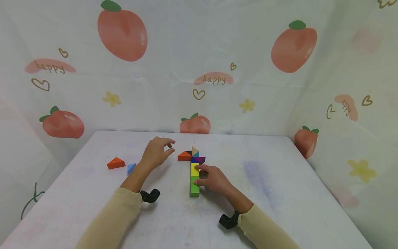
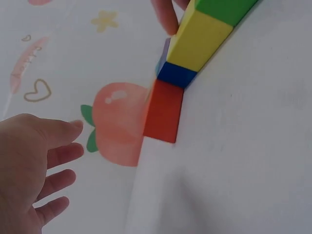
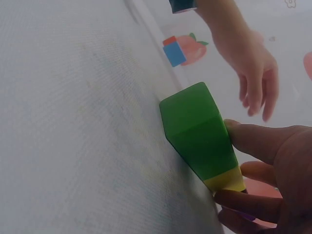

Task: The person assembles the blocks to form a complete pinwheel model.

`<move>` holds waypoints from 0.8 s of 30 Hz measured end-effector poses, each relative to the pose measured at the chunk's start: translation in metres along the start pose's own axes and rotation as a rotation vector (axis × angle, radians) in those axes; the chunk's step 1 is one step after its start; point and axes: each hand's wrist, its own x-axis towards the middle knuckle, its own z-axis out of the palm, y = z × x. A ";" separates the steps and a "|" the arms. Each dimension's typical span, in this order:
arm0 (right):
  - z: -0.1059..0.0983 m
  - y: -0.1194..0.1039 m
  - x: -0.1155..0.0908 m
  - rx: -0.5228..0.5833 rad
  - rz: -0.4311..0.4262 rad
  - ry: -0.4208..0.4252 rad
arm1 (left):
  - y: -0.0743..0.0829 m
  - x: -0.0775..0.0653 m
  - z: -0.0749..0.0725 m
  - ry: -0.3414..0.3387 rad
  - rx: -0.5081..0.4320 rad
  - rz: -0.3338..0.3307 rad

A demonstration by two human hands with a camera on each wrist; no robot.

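A pinwheel shape of small blocks lies mid-table. Its stem is a green block (image 1: 194,191) and a yellow block (image 1: 193,171), set end to end. My right hand (image 1: 215,178) touches this stem from the right, thumb on the green block and index finger on the yellow one. Above the stem sit a blue block (image 2: 178,74), a purple block (image 1: 200,159), an orange-red block (image 1: 185,156), a tan triangle (image 1: 195,151), and small teal and black pieces. My left hand (image 1: 155,152) hovers left of the orange-red block, holding nothing, its fingers apart and loosely bent.
An orange triangular block (image 1: 116,163) and a light blue block (image 1: 131,168) lie at the left of the white table (image 1: 280,193), the blue one partly behind my left forearm. A fruit-print cloth (image 1: 164,69) hangs behind the table. Both wrists wear black devices.
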 end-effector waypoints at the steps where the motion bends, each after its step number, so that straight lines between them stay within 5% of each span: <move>1: 0.000 0.000 0.000 0.002 -0.003 0.000 | -0.001 -0.001 -0.003 0.008 0.007 0.010; 12: -0.001 -0.001 -0.003 0.014 0.020 -0.003 | -0.013 -0.018 -0.035 0.036 0.049 0.045; 24: 0.000 -0.002 -0.002 0.017 0.039 -0.002 | -0.040 -0.046 -0.046 0.050 0.094 0.073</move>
